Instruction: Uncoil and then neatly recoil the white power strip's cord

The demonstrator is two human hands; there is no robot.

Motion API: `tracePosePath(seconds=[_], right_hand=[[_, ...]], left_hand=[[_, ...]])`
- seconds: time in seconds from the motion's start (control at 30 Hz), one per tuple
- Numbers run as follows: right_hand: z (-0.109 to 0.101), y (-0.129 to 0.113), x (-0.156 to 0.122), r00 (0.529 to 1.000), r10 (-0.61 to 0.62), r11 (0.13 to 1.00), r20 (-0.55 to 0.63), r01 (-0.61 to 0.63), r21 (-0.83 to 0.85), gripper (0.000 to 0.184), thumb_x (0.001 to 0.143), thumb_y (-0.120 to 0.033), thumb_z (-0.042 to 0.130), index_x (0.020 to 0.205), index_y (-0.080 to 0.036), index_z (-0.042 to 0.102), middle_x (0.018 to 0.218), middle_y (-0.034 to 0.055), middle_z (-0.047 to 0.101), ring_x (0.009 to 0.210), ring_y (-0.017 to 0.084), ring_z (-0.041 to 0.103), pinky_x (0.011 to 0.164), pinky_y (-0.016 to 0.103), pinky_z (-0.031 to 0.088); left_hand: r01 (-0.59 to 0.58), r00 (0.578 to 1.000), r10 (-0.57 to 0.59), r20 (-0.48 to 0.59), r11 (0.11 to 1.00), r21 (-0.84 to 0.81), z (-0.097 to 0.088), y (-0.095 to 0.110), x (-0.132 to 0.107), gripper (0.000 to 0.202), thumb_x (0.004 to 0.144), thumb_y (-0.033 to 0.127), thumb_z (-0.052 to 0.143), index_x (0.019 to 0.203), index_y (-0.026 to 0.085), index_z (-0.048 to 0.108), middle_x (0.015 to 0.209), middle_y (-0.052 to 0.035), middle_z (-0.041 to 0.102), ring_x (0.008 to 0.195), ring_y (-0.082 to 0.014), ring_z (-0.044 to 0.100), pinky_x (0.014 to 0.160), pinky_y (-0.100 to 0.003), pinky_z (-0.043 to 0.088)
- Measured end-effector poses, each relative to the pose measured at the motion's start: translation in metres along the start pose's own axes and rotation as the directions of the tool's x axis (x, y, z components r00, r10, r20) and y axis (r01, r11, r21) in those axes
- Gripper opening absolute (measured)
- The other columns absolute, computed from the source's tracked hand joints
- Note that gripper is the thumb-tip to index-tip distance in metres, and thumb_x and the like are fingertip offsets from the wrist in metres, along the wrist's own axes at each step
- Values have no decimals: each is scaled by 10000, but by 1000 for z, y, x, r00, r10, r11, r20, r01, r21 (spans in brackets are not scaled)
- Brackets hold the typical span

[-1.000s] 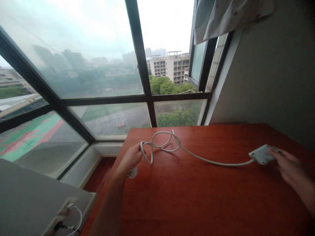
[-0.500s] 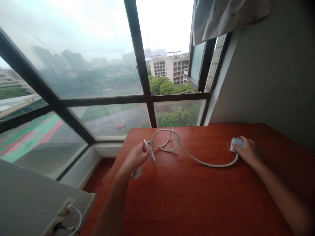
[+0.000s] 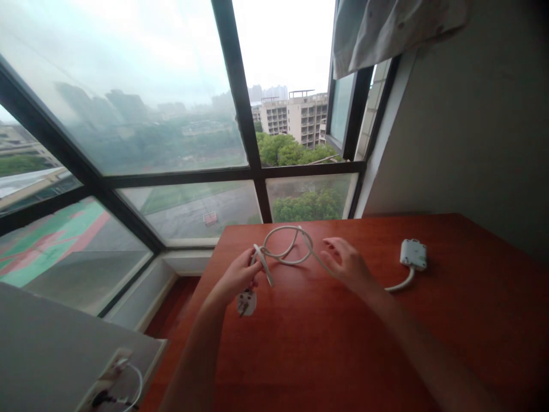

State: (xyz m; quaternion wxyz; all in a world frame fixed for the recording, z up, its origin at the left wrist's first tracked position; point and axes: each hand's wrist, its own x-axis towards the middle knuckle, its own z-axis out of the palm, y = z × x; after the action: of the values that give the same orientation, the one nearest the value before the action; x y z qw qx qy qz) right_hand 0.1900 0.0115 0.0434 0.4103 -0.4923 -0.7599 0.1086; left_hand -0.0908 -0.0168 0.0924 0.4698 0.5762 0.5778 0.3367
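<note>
A white power cord [image 3: 286, 247] lies in loops on the red-brown wooden table [image 3: 343, 355]. My left hand [image 3: 235, 277] is closed on the cord near its plug [image 3: 247, 302], which hangs just below my fingers. My right hand [image 3: 346, 264] hovers over the cord right of the loops, fingers spread and holding nothing. The cord's white socket block [image 3: 413, 254] rests on the table further right, apart from both hands.
A big window with dark frames [image 3: 240, 114] stands behind the table. A grey wall [image 3: 472, 126] runs along the right, with cloth [image 3: 386, 28] hanging at the top. At the bottom left a wall socket [image 3: 112, 377] has a thin cable plugged in.
My right hand pushed the socket block inward, let go of it and moved left to the cord loops. My left hand kept its grip and the plug swung down into view.
</note>
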Motion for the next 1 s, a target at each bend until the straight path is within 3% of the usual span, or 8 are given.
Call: tracePosePath(seconds=[0.1,0.17,0.3,0.47,0.63,0.8,0.9,1.0], right_hand=[[20,-68,4,984,-41,995,173,25,97,404,913,-447,441,1213,-192,528,1040,82,670,756,161,653,697,277,509],[32,-102,9,968,-86,996,237,79,39,467,921,-444,434,1323,-206,442,1032,79,687,828,183,669,705,266,499],[55,-131,22,953,-10,962,302,92,-258,416,968,-278,317,1362,-176,409,983,136,705,829,215,691,669,269,494],[75,-128,34,935,-19,906,353,166,-390,374,962,-211,294,1278,-157,487,867,169,710,737,240,702,607,293,506],[75,-103,46,935,71,879,348,107,-464,296,952,-228,342,1099,-156,589,854,175,703,751,263,699,637,356,516],[68,-70,46,950,111,840,293,68,-538,337,944,-170,322,1142,-165,595,860,165,696,809,242,677,683,342,511],[66,-67,38,961,55,869,270,87,-488,373,942,-189,336,1268,-159,515,979,176,672,886,257,652,724,362,504],[61,-72,32,965,-36,892,260,148,-426,379,923,-230,403,1268,-111,504,1104,196,627,997,281,604,833,401,474]], left_hand=[[-12,999,11,-38,1000,-27,6,-1,0,314,798,454,520,942,178,482,656,36,553,394,-72,501,348,-154,339],[-32,998,31,-55,999,-20,10,-1,0,328,820,474,479,961,177,488,591,48,532,378,-87,491,345,-166,340],[-72,996,75,-53,996,54,13,1,-3,299,839,453,448,906,170,520,503,65,469,356,-84,442,349,-168,306],[-64,996,68,-57,995,80,10,8,-16,290,828,443,471,813,162,546,518,66,408,388,-62,379,371,-164,266],[29,999,-26,27,993,-117,-7,8,-44,378,802,462,530,1004,145,576,570,78,344,405,-45,285,363,-164,198],[-6,999,-2,-33,970,-242,-18,7,-56,492,831,414,536,1248,160,476,604,51,473,433,-61,375,385,-170,252],[-43,998,53,27,955,-295,-8,16,-51,469,836,387,520,1227,128,500,704,-30,617,535,-109,523,490,-212,395],[-77,987,120,105,937,-341,8,26,-43,429,838,352,498,1192,111,531,867,-117,685,694,-170,616,605,-264,463]])
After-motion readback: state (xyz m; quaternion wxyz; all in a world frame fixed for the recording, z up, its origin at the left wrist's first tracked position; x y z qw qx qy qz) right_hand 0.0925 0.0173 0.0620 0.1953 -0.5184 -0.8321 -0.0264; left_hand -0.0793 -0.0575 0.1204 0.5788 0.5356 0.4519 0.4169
